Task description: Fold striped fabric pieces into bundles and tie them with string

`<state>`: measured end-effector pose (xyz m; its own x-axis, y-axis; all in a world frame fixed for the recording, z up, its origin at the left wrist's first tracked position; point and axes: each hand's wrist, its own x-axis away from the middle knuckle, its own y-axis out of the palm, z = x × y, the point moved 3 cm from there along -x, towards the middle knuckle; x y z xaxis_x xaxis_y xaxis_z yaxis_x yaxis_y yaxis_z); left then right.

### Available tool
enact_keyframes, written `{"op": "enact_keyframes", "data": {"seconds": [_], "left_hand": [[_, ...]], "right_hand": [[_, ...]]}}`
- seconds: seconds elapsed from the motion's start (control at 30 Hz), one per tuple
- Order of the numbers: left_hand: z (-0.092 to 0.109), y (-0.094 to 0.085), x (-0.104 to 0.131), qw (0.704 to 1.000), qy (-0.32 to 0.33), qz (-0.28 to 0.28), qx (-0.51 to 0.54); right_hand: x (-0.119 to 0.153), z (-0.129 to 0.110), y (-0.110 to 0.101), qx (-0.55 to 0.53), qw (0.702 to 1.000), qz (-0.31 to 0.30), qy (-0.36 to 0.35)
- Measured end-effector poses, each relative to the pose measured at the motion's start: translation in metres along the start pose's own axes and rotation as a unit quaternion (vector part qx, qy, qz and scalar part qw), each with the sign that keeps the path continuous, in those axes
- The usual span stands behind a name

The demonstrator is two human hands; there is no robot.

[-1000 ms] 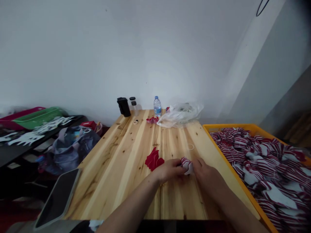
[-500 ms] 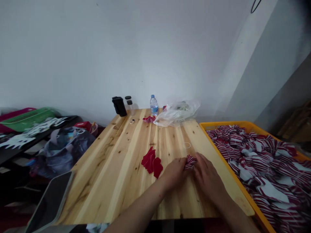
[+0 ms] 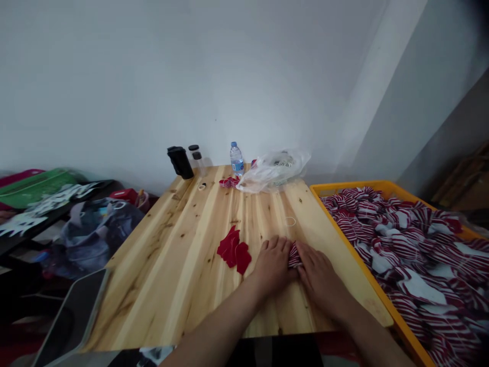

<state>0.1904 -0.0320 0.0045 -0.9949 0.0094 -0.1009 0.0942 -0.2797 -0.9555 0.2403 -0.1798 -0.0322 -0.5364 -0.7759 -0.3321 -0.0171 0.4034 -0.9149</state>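
Note:
A small piece of red-and-white striped fabric (image 3: 294,256) lies on the wooden table between my two hands, mostly covered by them. My left hand (image 3: 273,261) holds its left side, fingers bent over and pressed together. On the other side my right hand (image 3: 319,272) presses the same fabric with its fingers close together. Left of my left hand, several red cloth cutouts (image 3: 234,250) lie overlapping. A thin pale ring, like a rubber band (image 3: 290,221), rests on the wood beyond my hands.
A yellow crate (image 3: 376,285) full of striped fabric pieces stands against the table's right side. At the table's back are a black tumbler (image 3: 181,162), a water bottle (image 3: 237,160), a clear plastic bag (image 3: 269,176) and red fabric bits (image 3: 229,182). Bags (image 3: 101,232) sit to the left.
My left hand has turned flatter over the fabric, its fingers now further forward. My right hand has drawn in over it, and the view has shifted slightly.

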Motion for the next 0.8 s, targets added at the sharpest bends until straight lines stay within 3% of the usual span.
{"op": "enact_keyframes", "data": {"seconds": [0.27, 0.5, 0.67, 0.8], "left_hand": [[0.004, -0.005, -0.009, 1.0, -0.006, 0.015, -0.002], [0.006, -0.007, -0.005, 0.999, -0.016, 0.027, 0.01], [0.005, -0.001, 0.0, 0.996, -0.011, 0.048, 0.075], [0.004, 0.004, 0.0, 0.992, -0.011, 0.059, 0.107]], "right_hand": [[-0.007, -0.002, 0.0, -0.021, 0.996, 0.072, 0.042], [-0.012, -0.003, 0.002, -0.124, 0.986, 0.078, 0.08], [-0.013, 0.0, 0.002, -0.157, 0.979, 0.066, 0.11], [-0.017, -0.003, 0.001, -0.158, 0.976, 0.103, 0.113]]}}
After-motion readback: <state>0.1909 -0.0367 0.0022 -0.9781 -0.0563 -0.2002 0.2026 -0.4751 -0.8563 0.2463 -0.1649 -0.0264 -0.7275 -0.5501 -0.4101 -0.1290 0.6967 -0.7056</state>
